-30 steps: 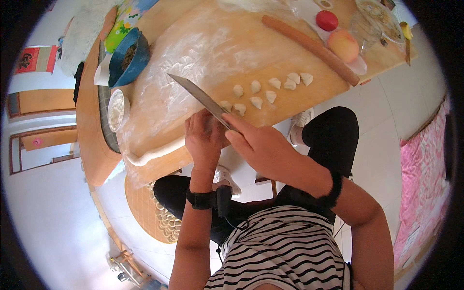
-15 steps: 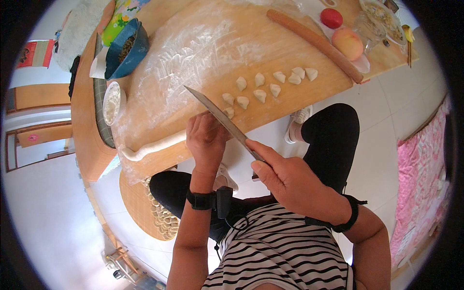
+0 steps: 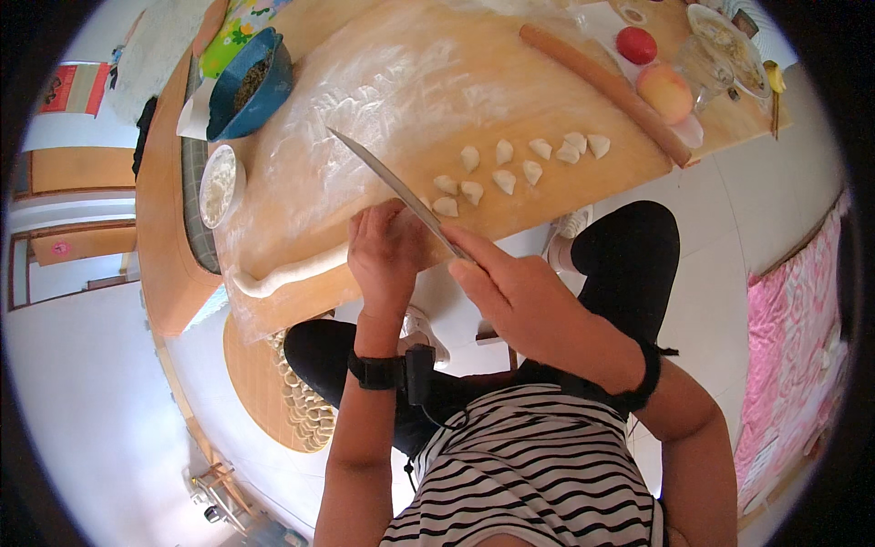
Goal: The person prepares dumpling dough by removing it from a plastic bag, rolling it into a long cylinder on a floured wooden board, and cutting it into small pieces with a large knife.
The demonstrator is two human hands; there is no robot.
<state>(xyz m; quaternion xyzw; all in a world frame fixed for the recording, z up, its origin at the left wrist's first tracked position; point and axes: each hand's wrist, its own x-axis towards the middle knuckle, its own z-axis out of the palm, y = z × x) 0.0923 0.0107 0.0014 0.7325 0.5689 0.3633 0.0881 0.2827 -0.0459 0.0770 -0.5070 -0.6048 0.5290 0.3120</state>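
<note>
Dough rope [image 3: 296,272] lies along the near edge of the wooden board [image 3: 602,178], its free end to the left and its right end running under the left hand [image 3: 383,246]. The left hand's fingers are curled together over that end, apparently to steady it; from where I stand the underside is hidden, so I cannot tell how firmly they pinch.

The right hand [image 3: 515,287] is wrapped around the handle of the knife [image 3: 383,173]. The blade slants up and to the left, its tip directed away from the body, presumably for safe clearance. It passes just beside the left fingers; contact with the dough cannot be confirmed.

Cut dough pieces [image 3: 504,180] sit to the right of the hands, mostly apart from one another, which should limit sticking. Loose flour [image 3: 365,100] covers the middle of the board, likely for the same reason. The flour bowl [image 3: 240,187] stands near the rope's free end, probably for easy reach. The rolling pin [image 3: 606,96] rests along the far right, outside the work area.
</note>
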